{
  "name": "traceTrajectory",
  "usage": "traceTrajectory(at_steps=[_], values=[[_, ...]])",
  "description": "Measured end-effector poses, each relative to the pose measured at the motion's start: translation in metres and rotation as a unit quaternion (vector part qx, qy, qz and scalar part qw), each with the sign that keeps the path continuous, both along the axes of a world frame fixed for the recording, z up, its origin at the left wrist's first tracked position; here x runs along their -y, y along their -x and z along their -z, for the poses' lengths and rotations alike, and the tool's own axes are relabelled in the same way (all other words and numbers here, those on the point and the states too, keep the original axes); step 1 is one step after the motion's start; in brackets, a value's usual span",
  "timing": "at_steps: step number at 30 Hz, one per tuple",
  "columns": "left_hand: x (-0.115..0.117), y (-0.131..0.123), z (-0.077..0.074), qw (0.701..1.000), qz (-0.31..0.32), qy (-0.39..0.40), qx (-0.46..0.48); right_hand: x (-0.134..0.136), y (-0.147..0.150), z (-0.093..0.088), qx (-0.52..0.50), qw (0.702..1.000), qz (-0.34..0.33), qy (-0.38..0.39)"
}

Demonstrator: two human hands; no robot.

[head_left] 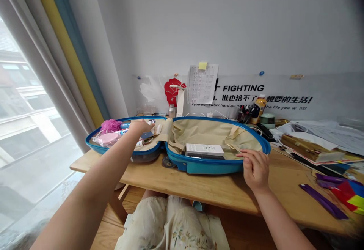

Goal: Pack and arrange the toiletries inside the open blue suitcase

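A blue suitcase [216,166] lies open on the wooden table, with beige lining in both halves. My left hand [141,126] reaches over the left half, its fingertips by a small dark item [152,122]; what it grips, if anything, I cannot make out. Around it lie a pink bath puff [111,125], a pink round item [108,139] in clear plastic and a blue bottle [125,125]. At the right half's front rim, my right hand [256,168] is closed, fingertips on a beige strap [233,147]. A white box [204,149] sits inside near the front wall.
Papers and a brown paper packet [308,147] are piled at the right, with purple strips [322,200] and coloured pieces in front. Behind the suitcase stand a white lamp [180,101], a metal bottle [171,111], a yellow-capped bottle [258,109] and pens. A curtain hangs at the left.
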State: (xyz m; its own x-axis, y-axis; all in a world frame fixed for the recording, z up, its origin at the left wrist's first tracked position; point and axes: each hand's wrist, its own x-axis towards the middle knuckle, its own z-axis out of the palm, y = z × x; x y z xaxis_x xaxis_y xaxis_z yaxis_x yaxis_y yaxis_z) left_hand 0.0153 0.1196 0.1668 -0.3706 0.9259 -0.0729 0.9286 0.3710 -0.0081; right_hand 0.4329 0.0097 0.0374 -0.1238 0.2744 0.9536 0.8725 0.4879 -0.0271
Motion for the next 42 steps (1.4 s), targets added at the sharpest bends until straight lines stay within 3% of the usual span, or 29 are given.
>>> traceTrajectory(at_steps=[6, 11, 15, 20, 25, 29, 35, 42], values=[[-0.009, 0.01, 0.009, 0.998, -0.023, 0.022, 0.048, 0.002, 0.001, -0.003, 0.009, 1.0, -0.004, -0.014], [0.002, 0.0, -0.001, 0.998, 0.001, -0.011, 0.054, 0.002, 0.001, -0.002, -0.002, 1.0, -0.006, -0.002], [0.016, -0.035, -0.021, 0.993, 0.084, -0.056, 0.068, 0.001, 0.0, 0.0, -0.01, 1.0, -0.008, 0.002], [0.03, -0.115, -0.03, 0.952, 0.256, -0.077, 0.146, 0.0, -0.001, 0.002, -0.014, 1.0, -0.005, 0.014], [0.036, -0.203, -0.009, 0.877, 0.427, -0.042, 0.217, 0.0, -0.003, 0.005, -0.025, 0.999, 0.007, 0.03], [0.033, -0.251, 0.011, 0.855, 0.485, -0.018, 0.184, 0.0, -0.004, 0.006, -0.021, 0.999, 0.0, 0.034], [0.026, -0.276, 0.03, 0.839, 0.528, 0.026, 0.131, 0.004, -0.004, 0.004, -0.009, 0.999, -0.02, 0.023], [0.032, -0.285, 0.043, 0.814, 0.572, 0.042, 0.097, 0.024, -0.004, 0.025, -0.005, 0.997, 0.017, 0.072]])
